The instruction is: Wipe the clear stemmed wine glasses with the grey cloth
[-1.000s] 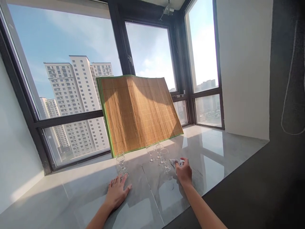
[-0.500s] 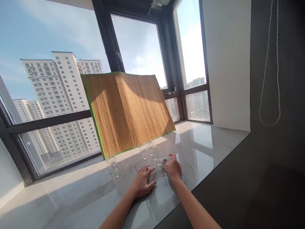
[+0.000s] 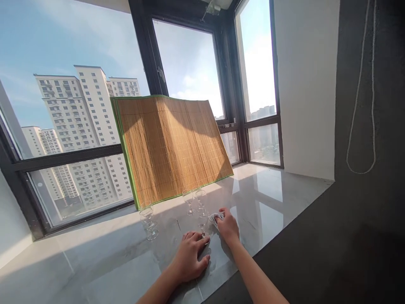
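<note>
My left hand (image 3: 189, 258) rests on the pale stone counter (image 3: 104, 261), its fingers closed on the foot of a small clear stemmed glass (image 3: 202, 223) that stands upright. Just to the right, my right hand (image 3: 228, 227) is closed on a small grey cloth (image 3: 215, 218) pressed to the counter beside that glass. Two more stemmed glasses (image 3: 194, 199) stand a little farther back. Another stemmed glass (image 3: 148, 219), with a second one close behind it, stands apart to the left.
A bamboo mat with a green edge (image 3: 171, 145) leans against the dark window frame (image 3: 66, 157) behind the glasses. A white wall (image 3: 305, 84) closes the counter's far right. The counter's front edge runs diagonally into dark floor (image 3: 332, 253). A cord loop (image 3: 360, 160) hangs at right.
My left hand moved right from beside the left glasses to the glass by the cloth; that glass now stands nearer to me. My right hand stayed on the cloth.
</note>
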The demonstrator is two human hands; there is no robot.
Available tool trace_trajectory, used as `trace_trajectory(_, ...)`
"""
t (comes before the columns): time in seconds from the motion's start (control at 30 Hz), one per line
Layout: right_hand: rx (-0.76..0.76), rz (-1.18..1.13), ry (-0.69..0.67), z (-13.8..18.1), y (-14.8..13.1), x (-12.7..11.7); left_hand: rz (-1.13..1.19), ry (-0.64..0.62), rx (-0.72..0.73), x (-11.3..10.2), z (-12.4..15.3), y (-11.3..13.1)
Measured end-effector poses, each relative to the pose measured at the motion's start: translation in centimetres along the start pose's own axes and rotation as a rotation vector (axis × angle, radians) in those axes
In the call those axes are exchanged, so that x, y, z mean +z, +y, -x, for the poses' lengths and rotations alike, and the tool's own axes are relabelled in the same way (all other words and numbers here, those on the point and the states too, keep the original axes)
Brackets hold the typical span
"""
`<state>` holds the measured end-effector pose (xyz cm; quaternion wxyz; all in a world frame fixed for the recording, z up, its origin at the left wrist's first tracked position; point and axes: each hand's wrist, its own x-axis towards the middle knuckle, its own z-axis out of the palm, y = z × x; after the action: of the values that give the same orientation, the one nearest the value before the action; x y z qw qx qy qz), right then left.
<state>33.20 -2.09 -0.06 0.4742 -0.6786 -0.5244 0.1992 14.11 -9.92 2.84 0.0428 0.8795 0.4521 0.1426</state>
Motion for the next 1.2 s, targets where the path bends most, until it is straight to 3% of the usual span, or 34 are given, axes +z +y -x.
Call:
trace_trajectory(0.17, 0.0, -0.004, 0.019, -0.2, 0.4, 0.3, -0.092, 0.041, -0.285, -1.5, 6.9, -3.5)
trace_trajectory(0.33, -0.004, 0.026, -0.006, -0.3, 0.5, 0.4, -0.25, 0.07, -0.631, -2.4, 9.5, -8.3)
trace_trajectory(0.47, 0.008, 0.044, -0.026, -0.1, 0.2, 0.1, -0.264, 0.054, -0.671, -1.9, 9.7, -9.6)
trace_trajectory(0.6, 0.033, 0.059, -0.032, 0.1, -0.3, -0.1, -0.306, 0.202, -0.706, -1.5, 10.3, -9.2)
trace_trajectory(0.7, 0.09, 0.087, -0.032, 0.1, -0.7, 0.0, -0.26, 0.254, -0.555, -1.8, 10.2, -8.1)
trace_trajectory(0.8, 0.129, 0.096, -0.022, 0.0, -1.0, 0.1, -0.117, 0.197, -0.27, -1.9, 8.2, -6.5)
trace_trajectory(0.9, 0.136, 0.076, 0.014, 0.0, -1.1, 0.2, -0.006, 0.15, -0.085, -0.8, 3.8, -5.1)
trace_trajectory(1.1, 0.128, 0.008, 0.143, 0.0, -0.7, 0.3, -0.048, 0.058, -0.23, 2.3, -7.6, -4.1)
trace_trajectory(1.2, 0.108, -0.013, 0.162, -0.2, -0.4, 0.4, -0.093, -0.006, -0.214, 2.9, -10.7, -3.6)
